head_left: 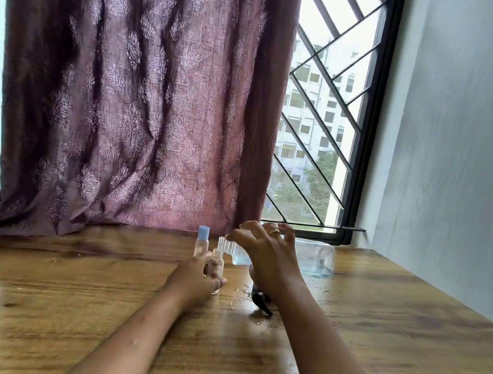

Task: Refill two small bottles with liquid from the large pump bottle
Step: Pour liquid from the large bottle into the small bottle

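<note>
Head view, key relation: the large clear plastic bottle (312, 257) lay almost flat, long axis running left to right. Its ribbed neck (225, 243) pointed left, just above and beside the mouth of the small clear open plastic bottle (217, 264).
Right hand (265, 254): lay over the shoulder of the large bottle, fingers arched and spread, holding it tipped.
Left hand (197, 277): was wrapped round the open small bottle, keeping it upright on the brown wooden table (71, 289).
Nearer hand: the left was nearer to the mouth; the right governed the tilt.
Liquid: pale blue, pooled low in the large bottle.
Count, small bottles: two. The second, a small clear plastic bottle with a light-blue cap (202, 242), stood just beyond the open one.
Count, others: one large bottle and one black pump head (260, 302), which lay on the table under the right wrist.
Judgement: the neck probably needed to come exactly over the mouth.
</note>
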Motion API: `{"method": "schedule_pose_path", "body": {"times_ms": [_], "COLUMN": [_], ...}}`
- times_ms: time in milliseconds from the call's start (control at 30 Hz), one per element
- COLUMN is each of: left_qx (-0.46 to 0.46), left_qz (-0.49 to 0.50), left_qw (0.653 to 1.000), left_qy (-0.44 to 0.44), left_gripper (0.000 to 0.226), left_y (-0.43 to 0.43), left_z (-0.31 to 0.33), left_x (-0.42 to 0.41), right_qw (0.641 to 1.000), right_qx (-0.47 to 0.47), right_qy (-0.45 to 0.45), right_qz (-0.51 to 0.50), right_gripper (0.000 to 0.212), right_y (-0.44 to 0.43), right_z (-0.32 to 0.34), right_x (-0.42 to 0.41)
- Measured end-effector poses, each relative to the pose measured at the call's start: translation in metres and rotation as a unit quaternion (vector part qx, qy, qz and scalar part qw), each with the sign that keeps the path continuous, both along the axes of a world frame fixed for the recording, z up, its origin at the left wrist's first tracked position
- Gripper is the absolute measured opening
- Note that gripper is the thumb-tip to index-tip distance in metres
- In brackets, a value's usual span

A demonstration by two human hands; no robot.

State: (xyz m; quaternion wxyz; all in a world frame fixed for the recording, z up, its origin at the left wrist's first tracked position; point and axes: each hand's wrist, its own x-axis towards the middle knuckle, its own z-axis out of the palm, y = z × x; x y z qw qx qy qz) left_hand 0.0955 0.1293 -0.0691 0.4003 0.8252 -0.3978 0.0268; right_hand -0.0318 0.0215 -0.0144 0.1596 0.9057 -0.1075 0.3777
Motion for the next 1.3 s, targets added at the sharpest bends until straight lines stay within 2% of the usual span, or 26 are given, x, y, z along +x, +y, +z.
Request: {"method": "schedule_pose_path", "body": {"times_ms": [433, 867, 1033, 1300], "left_qx": [-0.001, 0.002, -0.004, -0.006], "left_qz": [0.0, 0.0, -0.002, -0.002], "left_qw": [1.0, 1.0, 1.0, 1.0], "left_qy": [-0.01, -0.009, -0.004, 0.0], "left_gripper": [0.041, 0.043, 0.052, 0.046], "left_y": [-0.0004, 0.0002, 0.0007, 0.0016], "left_z": [0.0013, 0.0022, 0.0027, 0.0035], "left_x": [-0.0019, -0.0032, -0.0045, -0.0063], "right_qw": [1.0, 1.0, 1.0, 1.0], "right_qx": [0.0, 0.006, 0.006, 0.01], "right_qy": [-0.002, 0.0, -0.003, 0.001], "right_qz": [-0.002, 0.0, 0.001, -0.002], "right_gripper": [0.076, 0.075, 0.076, 0.077], "right_y": [0.0004, 0.0015, 0.0014, 0.0018], "right_z": [0.0003, 0.0002, 0.0004, 0.0018], "right_x": [0.0, -0.0007, -0.0003, -0.0004]}}
